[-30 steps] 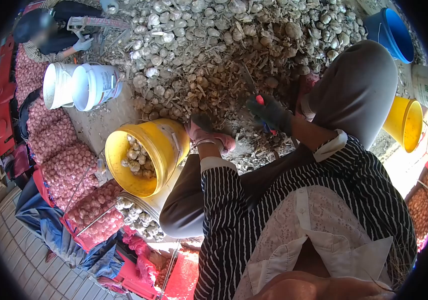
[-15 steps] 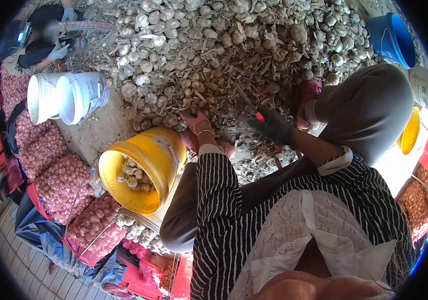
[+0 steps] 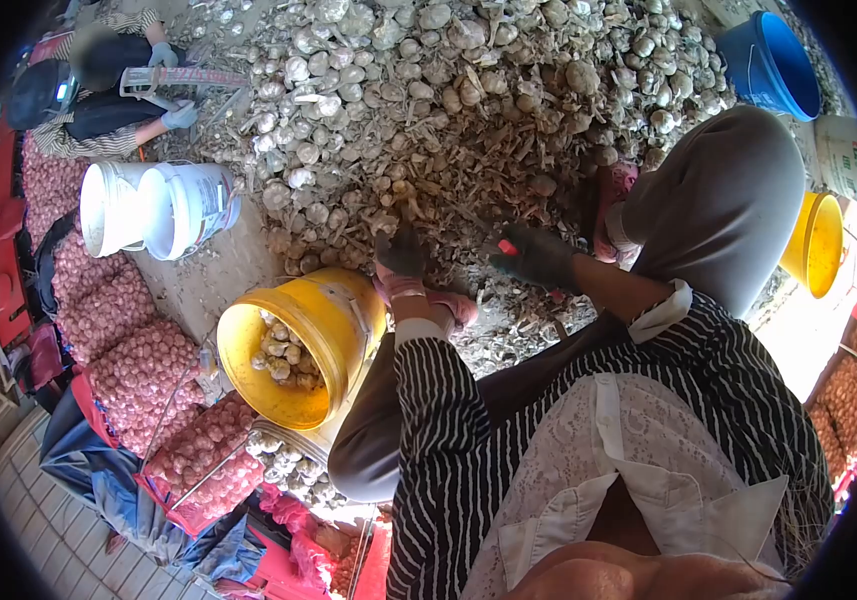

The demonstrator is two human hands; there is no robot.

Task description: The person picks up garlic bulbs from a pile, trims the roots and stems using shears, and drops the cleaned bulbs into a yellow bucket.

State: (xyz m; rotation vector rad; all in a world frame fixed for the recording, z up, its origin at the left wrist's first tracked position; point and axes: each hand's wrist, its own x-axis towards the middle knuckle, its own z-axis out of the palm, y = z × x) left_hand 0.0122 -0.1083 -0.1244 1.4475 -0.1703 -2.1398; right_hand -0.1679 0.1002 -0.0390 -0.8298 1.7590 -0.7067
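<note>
My left hand [image 3: 402, 256], in a glove with a dark back and pinkish cuff, reaches down to the pile's near edge. Its fingers close on a pale garlic bulb [image 3: 383, 223]. To its right, my right hand [image 3: 544, 262], in a dark glove, is wrapped round a red-handled knife [image 3: 507, 246]; the thin blade points up and left, hard to pick out against the husks. Loose garlic [image 3: 348, 150] and dry skins spread before both hands. Close by my left wrist, a tilted yellow bucket [image 3: 348, 310] has trimmed bulbs [image 3: 285, 352] inside.
Two white buckets [image 3: 188, 210] stand at left, near another person [image 3: 113, 85] with gloved hands. Net sacks of garlic [image 3: 143, 375] line the left side. A blue bucket [image 3: 768, 65] and another yellow bucket [image 3: 813, 245] are at right, beyond my knee [image 3: 738, 190].
My left hand has turned from showing its pinkish palm side to showing its dark back, fingers now on a bulb. The knife stays in my right hand. The view has shifted slightly.
</note>
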